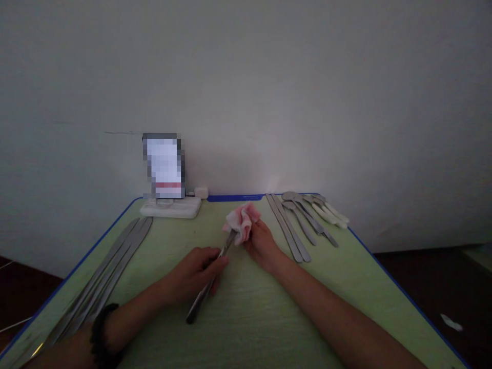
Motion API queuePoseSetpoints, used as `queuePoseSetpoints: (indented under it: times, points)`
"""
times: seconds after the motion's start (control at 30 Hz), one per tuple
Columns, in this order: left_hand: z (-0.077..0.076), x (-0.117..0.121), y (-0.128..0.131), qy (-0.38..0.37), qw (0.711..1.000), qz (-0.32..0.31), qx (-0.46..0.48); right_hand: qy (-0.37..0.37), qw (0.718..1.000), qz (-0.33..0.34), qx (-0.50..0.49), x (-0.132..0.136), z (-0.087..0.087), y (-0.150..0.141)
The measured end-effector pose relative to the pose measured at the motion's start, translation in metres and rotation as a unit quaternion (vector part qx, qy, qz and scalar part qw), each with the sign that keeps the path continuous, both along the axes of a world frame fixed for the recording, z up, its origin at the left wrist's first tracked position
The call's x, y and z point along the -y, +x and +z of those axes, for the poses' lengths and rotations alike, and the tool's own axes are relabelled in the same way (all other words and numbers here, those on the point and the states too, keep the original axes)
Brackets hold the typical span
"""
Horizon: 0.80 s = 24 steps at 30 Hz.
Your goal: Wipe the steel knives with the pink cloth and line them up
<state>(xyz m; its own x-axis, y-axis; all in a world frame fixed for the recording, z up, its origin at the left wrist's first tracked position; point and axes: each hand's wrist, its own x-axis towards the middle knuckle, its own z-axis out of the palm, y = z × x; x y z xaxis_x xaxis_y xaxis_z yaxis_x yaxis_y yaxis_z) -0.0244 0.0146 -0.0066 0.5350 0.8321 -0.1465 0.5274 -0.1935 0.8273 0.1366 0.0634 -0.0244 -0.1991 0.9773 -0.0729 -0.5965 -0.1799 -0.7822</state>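
Long, flat silver metal utensils (pixel 134 238) lie lengthwise along the left side of the pale green, blue-edged table (pixel 230 338), probably to stay grouped. The left hand (pixel 200 271) pinches a slim silver metal utensil (pixel 199 304) partway along its handle, apparently to leave its far end exposed. There, the right hand's (pixel 262 243) fingers bunch a crumpled pink-and-white cloth (pixel 242 223) against it. Farther right, straight silver metal bars (pixel 291 228) lie alongside silver metal spoons (pixel 302 222).
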Motion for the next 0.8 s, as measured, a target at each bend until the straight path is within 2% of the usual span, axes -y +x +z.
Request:
queuePoseSetpoints:
  times: [0.13,0.2,0.37,0.5,0.63,0.8]
  points:
    - [0.001,0.001,-0.002,-0.005,0.998,-0.039,0.044,-0.004,0.998,-0.056,-0.025,-0.003,-0.001,-0.001]
    - [0.0,0.001,-0.002,-0.02,0.997,-0.034,0.071,-0.004,0.998,-0.063,-0.029,-0.004,-0.002,-0.001]
    - [-0.004,0.001,0.001,-0.073,0.993,0.05,0.083,0.025,0.997,0.043,0.063,0.001,-0.006,0.0]
    - [-0.005,0.001,0.002,-0.061,0.995,0.051,0.064,0.056,0.99,0.082,0.101,0.003,-0.007,0.002]
    - [-0.004,0.001,0.001,-0.066,0.995,0.043,0.061,0.026,0.996,0.073,0.043,0.004,-0.003,0.002]
    - [-0.001,0.001,0.001,-0.045,0.998,0.019,0.047,-0.069,0.994,-0.024,-0.087,-0.004,0.003,0.005]
